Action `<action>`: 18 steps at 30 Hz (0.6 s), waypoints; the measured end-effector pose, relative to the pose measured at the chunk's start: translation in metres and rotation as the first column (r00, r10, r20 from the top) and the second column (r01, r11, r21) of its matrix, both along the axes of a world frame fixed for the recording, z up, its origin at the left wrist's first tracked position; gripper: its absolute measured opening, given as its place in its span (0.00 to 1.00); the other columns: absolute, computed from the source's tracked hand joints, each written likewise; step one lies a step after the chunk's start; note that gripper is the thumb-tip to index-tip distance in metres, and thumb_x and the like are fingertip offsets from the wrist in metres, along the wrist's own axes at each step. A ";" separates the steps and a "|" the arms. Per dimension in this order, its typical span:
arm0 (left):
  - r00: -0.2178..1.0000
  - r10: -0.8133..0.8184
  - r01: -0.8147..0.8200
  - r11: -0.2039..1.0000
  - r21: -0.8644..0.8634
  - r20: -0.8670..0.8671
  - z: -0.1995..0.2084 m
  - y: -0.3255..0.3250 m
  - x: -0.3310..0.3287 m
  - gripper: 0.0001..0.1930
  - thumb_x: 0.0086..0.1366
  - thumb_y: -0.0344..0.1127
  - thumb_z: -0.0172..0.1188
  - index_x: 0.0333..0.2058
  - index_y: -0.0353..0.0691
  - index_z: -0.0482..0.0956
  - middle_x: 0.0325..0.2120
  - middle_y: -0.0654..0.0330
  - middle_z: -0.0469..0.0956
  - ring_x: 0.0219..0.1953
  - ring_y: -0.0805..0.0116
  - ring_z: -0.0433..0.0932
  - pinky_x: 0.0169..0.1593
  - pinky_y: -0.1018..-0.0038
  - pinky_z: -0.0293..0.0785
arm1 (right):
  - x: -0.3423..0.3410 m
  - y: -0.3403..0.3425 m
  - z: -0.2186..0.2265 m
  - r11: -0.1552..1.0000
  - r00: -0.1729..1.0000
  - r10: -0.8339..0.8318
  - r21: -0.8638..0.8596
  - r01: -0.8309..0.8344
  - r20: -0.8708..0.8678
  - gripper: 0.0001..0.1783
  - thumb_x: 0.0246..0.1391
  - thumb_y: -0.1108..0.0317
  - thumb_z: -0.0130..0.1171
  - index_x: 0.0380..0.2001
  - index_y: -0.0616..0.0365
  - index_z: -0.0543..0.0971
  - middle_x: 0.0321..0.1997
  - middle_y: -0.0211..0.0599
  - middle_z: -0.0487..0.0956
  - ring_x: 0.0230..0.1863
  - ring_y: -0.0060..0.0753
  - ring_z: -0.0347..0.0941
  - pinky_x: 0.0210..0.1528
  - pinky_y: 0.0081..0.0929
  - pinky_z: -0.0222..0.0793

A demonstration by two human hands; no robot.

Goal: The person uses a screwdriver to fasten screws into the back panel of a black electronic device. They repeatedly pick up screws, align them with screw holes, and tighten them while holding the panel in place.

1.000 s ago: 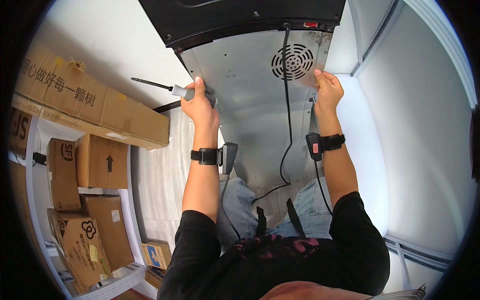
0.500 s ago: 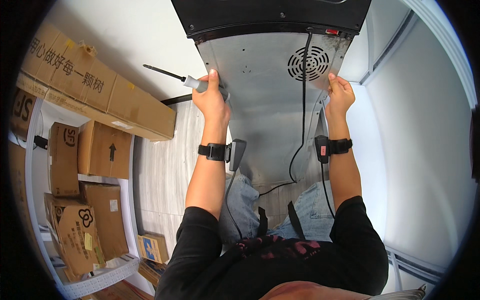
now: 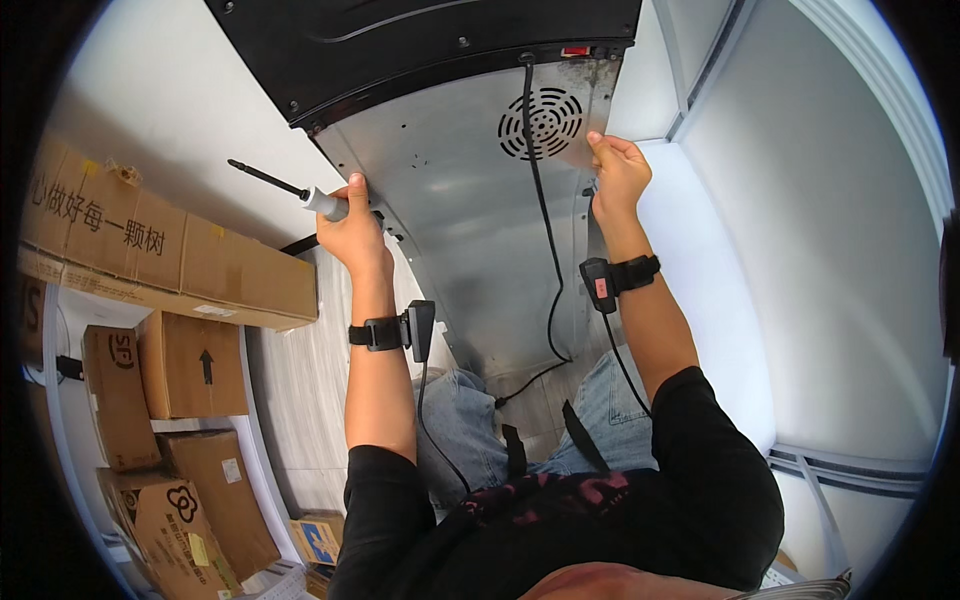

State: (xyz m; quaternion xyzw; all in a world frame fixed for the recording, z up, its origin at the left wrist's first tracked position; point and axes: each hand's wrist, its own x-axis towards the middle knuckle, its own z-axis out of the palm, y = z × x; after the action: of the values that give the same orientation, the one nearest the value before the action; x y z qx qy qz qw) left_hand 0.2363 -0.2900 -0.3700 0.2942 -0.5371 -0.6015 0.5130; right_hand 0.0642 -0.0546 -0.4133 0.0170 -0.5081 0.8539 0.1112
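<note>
A large appliance with a black top section [image 3: 440, 25] stands before me, its silvery sheet-metal panel [image 3: 455, 215] facing me. My left hand [image 3: 352, 235] is closed round the grey handle of a screwdriver [image 3: 322, 204], whose dark shaft points up and left. The thumb of that hand rests on the panel's left edge; the fingers behind are hidden. On the opposite edge, beside the round vent [image 3: 540, 124], my right hand [image 3: 620, 178] pinches the panel between thumb and fingers. A black power cord [image 3: 547, 215] hangs down the panel's front.
Cardboard boxes [image 3: 200, 365] fill a white shelf on the left, with a long carton [image 3: 170, 250] on top. White wall panels [image 3: 820, 250] rise close on the right. A red switch [image 3: 575, 51] sits above the vent. The appliance's lower end stands between my knees.
The appliance and both hands now sit further left in view, and the appliance looks tilted. My left hand sits lower than my right. Both hands keep their holds at the panel's edges.
</note>
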 end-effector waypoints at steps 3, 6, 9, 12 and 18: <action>0.998 0.044 -0.042 0.998 -0.049 0.037 0.001 0.001 0.000 0.13 0.57 0.38 0.68 0.27 0.35 0.74 0.21 0.65 0.73 0.21 0.78 0.67 0.25 0.79 0.62 | 0.002 -0.001 0.003 1.000 1.000 0.002 -0.011 -0.002 0.022 0.15 0.42 0.74 0.71 0.30 0.67 0.74 0.23 0.32 0.77 0.23 0.17 0.67 0.25 0.15 0.62; 0.995 0.080 -0.072 0.989 -0.128 0.060 -0.007 -0.007 -0.002 0.14 0.57 0.38 0.68 0.26 0.35 0.74 0.20 0.65 0.73 0.20 0.78 0.67 0.25 0.80 0.62 | 0.001 -0.003 0.004 1.000 1.000 -0.010 -0.008 0.010 0.023 0.15 0.41 0.74 0.71 0.29 0.68 0.74 0.23 0.32 0.77 0.23 0.16 0.67 0.25 0.15 0.62; 0.985 0.136 -0.111 0.972 -0.207 0.110 -0.007 -0.008 0.000 0.16 0.55 0.40 0.69 0.26 0.34 0.74 0.21 0.63 0.74 0.21 0.76 0.71 0.25 0.80 0.68 | 0.000 -0.004 0.005 1.000 0.999 -0.014 -0.020 0.015 0.033 0.15 0.41 0.74 0.71 0.29 0.68 0.74 0.23 0.32 0.77 0.22 0.16 0.67 0.24 0.15 0.62; 0.980 0.145 -0.111 0.968 -0.224 0.139 -0.011 -0.015 0.001 0.19 0.54 0.43 0.71 0.25 0.33 0.73 0.21 0.62 0.74 0.22 0.75 0.72 0.25 0.79 0.74 | 0.003 -0.003 0.006 1.000 0.999 -0.006 -0.027 0.007 0.037 0.15 0.41 0.74 0.72 0.29 0.68 0.74 0.23 0.32 0.77 0.22 0.16 0.67 0.24 0.15 0.62; 0.946 0.234 -0.164 0.943 -0.289 0.225 -0.004 -0.013 0.001 0.21 0.51 0.44 0.72 0.20 0.35 0.71 0.14 0.63 0.71 0.18 0.76 0.68 0.25 0.81 0.65 | 0.001 -0.002 0.006 0.999 0.999 -0.027 -0.022 0.028 0.043 0.14 0.41 0.75 0.71 0.28 0.67 0.75 0.22 0.31 0.77 0.21 0.16 0.67 0.24 0.14 0.62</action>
State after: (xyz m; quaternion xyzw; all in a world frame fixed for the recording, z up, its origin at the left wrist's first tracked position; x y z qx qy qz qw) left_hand 0.2370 -0.3025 -0.3737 0.3510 -0.6419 -0.4254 0.5328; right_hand 0.0653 -0.0567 -0.4075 -0.0096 -0.5011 0.8581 0.1121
